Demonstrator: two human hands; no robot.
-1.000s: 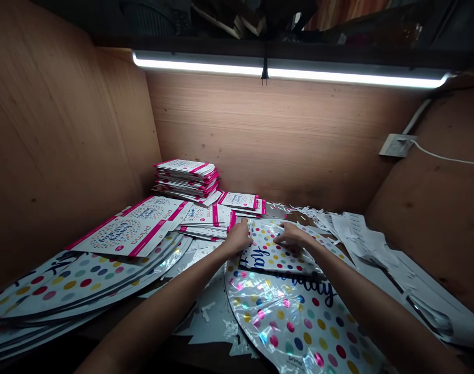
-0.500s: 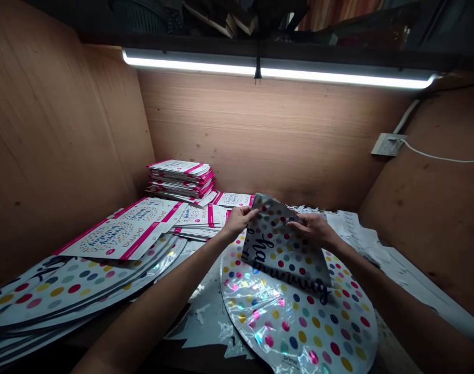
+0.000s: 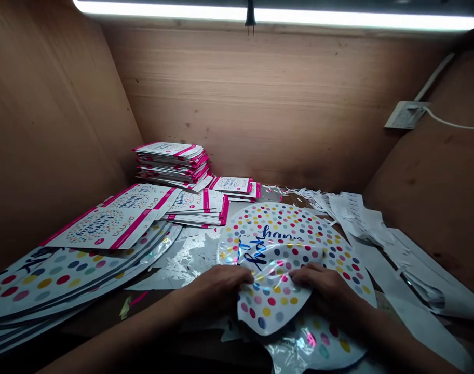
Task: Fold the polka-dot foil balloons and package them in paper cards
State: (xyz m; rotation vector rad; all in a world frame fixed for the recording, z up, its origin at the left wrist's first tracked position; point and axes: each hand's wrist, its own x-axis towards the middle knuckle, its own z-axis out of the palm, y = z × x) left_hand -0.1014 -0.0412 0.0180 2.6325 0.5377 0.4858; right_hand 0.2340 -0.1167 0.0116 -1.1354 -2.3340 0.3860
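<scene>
Foil sheet, glossy white with multicoloured polka dots [image 3: 268, 304], lies part-folded at near centre. Left hand [image 3: 224, 280] and right hand [image 3: 325, 284] seem to pinch its sides; fingertips partly hidden. Step judged: folding. Next probably calls for flattening creases evenly.

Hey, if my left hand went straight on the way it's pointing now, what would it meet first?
Your left hand would first meet the folded dotted sheet, which it is touching. Beyond that, your right hand seems roughly in line, though depth is hard to judge.
</scene>
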